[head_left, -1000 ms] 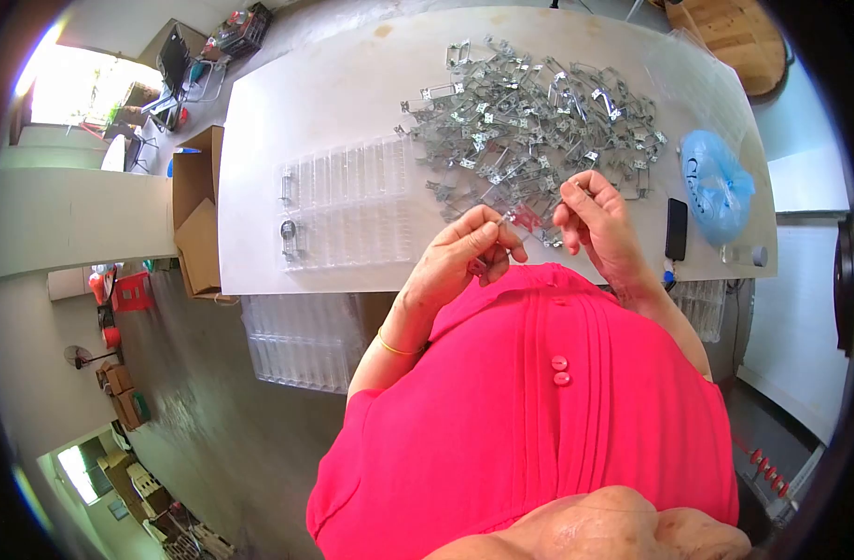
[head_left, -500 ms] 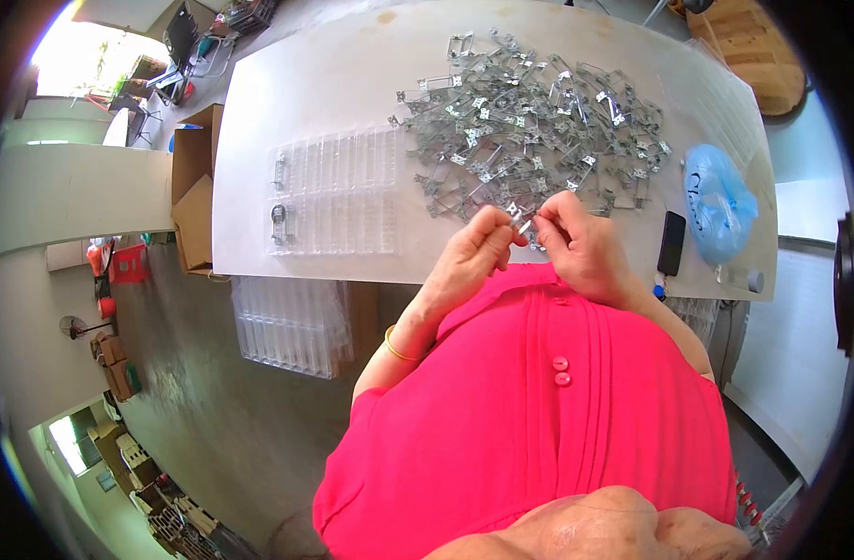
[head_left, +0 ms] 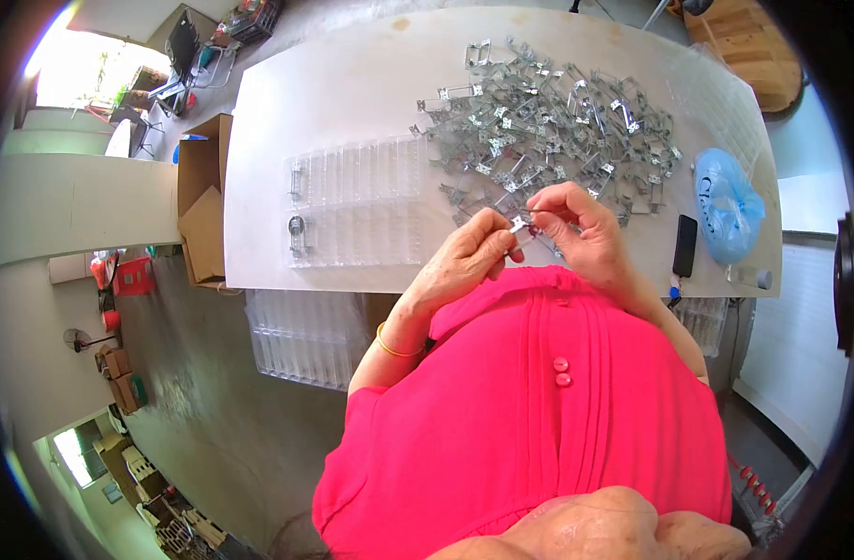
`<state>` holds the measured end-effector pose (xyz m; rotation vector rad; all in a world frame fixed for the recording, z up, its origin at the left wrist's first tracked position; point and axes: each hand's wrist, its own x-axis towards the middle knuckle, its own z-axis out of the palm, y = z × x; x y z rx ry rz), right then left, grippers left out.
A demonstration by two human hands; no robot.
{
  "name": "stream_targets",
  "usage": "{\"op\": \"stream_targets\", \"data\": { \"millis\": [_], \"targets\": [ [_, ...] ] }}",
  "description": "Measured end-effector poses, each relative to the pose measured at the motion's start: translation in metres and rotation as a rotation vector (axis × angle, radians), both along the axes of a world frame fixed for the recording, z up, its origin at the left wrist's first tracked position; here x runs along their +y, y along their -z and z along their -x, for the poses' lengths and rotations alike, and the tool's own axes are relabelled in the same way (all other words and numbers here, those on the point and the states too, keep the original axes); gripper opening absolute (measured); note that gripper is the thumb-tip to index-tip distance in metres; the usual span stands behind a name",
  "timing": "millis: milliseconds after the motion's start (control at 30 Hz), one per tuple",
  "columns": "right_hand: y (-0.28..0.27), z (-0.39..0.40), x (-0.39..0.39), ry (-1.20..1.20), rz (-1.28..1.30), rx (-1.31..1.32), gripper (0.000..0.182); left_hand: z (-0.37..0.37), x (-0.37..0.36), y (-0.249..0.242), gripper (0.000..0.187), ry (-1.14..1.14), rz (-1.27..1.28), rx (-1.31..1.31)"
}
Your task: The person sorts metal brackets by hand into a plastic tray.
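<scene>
Just in front of my chest, at the table's near edge, my left hand (head_left: 472, 254) pinches a small silver metal bracket (head_left: 518, 225) between thumb and fingers. Close beside it, my right hand (head_left: 581, 233) has thumb and forefinger pinched at the same bracket; part of it is hidden by the fingers. Beyond my hands lies a wide heap of similar metal brackets (head_left: 548, 126), several of them with thin wire frames. To the left, a clear plastic tray (head_left: 361, 201) with long slots holds two metal pieces in its left end.
The white table (head_left: 305, 84) carries a blue plastic bag (head_left: 723, 210), a black phone (head_left: 685, 245) and a small clear bottle (head_left: 749, 276) at right. More clear trays (head_left: 305, 336) are stacked below the near edge. A cardboard box (head_left: 203, 205) stands against the left side.
My right hand has lifted slightly and its fingers have opened out a little from the left. The table appears shifted slightly rightward and down in view. My left hand keeps its pinch.
</scene>
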<state>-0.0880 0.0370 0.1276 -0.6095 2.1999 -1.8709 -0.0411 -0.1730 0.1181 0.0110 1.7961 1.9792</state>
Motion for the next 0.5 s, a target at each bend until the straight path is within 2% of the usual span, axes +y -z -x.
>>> {"op": "stream_targets", "data": {
  "millis": [100, 133, 167, 233, 267, 400, 433, 500],
  "targets": [
    [0.001, -0.003, -0.014, -0.039, -0.056, 0.036, 0.009, 0.004, -0.015, -0.011, 0.027, 0.039, -0.123, -0.113],
    [-0.001, -0.006, -0.02, -0.026, -0.007, -0.027, 0.007, 0.008, -0.025, -0.015, 0.037, 0.121, -0.088, -0.049],
    [-0.001, -0.008, -0.024, -0.025, -0.01, -0.014, 0.007, 0.011, -0.031, -0.013, 0.037, 0.122, -0.09, -0.035],
    [0.004, -0.011, -0.03, 0.125, 0.087, -0.072, 0.006, 0.016, -0.042, -0.005, 0.054, 0.09, -0.586, -0.224],
    [0.008, -0.012, -0.032, 0.169, 0.097, -0.088, 0.006, 0.023, -0.051, -0.002, 0.063, 0.137, -0.704, -0.237],
    [0.015, -0.012, -0.042, 0.356, 0.254, -0.214, 0.009, 0.028, -0.064, 0.013, 0.05, 0.034, -0.884, -0.126],
    [0.017, -0.013, -0.045, 0.361, 0.253, -0.209, 0.009, 0.028, -0.065, 0.016, 0.05, 0.041, -0.886, -0.125],
    [0.02, -0.015, -0.049, 0.391, 0.274, -0.233, 0.009, 0.024, -0.06, 0.017, 0.055, 0.013, -0.718, -0.042]
  ]
}}
